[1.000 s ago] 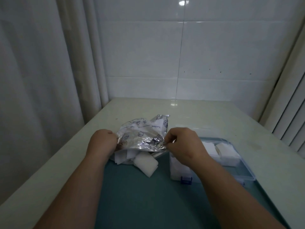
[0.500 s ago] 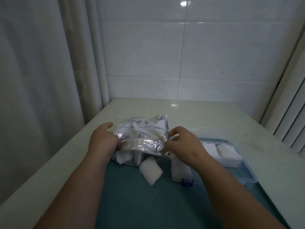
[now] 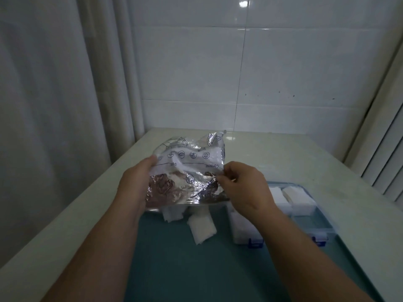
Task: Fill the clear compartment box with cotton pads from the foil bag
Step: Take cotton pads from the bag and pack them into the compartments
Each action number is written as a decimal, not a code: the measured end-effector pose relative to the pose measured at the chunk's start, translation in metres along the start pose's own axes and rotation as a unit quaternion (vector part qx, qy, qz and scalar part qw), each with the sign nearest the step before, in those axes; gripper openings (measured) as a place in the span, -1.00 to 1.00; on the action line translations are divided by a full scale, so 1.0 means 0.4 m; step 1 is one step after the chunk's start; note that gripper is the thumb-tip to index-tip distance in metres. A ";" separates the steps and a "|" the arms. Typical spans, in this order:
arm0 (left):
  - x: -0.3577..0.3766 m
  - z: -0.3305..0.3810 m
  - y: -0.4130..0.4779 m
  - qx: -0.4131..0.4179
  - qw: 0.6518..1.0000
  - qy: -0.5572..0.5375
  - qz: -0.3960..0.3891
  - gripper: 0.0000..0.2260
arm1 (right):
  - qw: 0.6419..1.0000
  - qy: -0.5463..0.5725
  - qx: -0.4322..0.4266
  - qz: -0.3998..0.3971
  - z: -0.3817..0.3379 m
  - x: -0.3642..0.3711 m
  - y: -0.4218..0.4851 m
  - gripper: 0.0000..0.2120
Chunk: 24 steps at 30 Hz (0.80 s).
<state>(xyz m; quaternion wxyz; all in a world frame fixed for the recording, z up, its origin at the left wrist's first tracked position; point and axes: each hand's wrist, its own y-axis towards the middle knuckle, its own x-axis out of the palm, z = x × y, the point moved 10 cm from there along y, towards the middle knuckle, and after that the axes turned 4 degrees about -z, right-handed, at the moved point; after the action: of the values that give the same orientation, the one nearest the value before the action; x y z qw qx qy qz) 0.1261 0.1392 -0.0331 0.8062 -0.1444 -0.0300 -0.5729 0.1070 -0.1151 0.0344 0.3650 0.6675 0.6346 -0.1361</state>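
Note:
I hold the crumpled silver foil bag (image 3: 187, 171) up off the table, its mouth toward me. My left hand (image 3: 135, 182) grips the bag's left edge and my right hand (image 3: 242, 184) pinches its right edge. White cotton pads (image 3: 201, 227) hang and spill from under the bag onto the teal mat (image 3: 196, 269). The clear compartment box (image 3: 305, 216) with blue latches lies to the right, partly behind my right forearm. White pads fill its far compartments and its near left one.
The pale table (image 3: 283, 153) runs back to a white tiled wall. A curtain hangs on the left and blinds on the right. The teal mat covers the table's near part.
Both hands have lifted the foil bag higher and flattened it out, so its printed face shows. More pads have dropped out below it onto the mat.

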 end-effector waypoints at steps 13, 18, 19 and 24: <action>0.030 0.060 -0.001 0.149 0.982 0.099 -0.058 -0.90 | 0.990 0.089 0.062 -0.085 0.028 0.035 -0.013 -0.52; 0.047 0.070 -0.023 0.163 0.980 0.089 -0.068 -0.81 | 0.985 0.142 0.053 -0.079 0.009 0.038 -0.015 -0.79; 0.056 0.066 -0.027 0.143 0.984 0.054 -0.093 -0.77 | 0.982 0.168 0.055 -0.072 0.008 0.035 -0.015 -0.85; 0.095 0.058 -0.046 0.099 0.977 0.010 -0.186 -0.60 | 0.980 0.188 0.040 -0.050 -0.004 0.021 -0.015 -0.92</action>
<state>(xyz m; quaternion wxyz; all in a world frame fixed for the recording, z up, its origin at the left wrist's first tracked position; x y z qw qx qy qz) 0.1247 0.1050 0.0007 0.6959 -0.0501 -0.1046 -0.7087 0.1021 -0.1081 0.0282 0.2046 0.6628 0.7185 -0.0511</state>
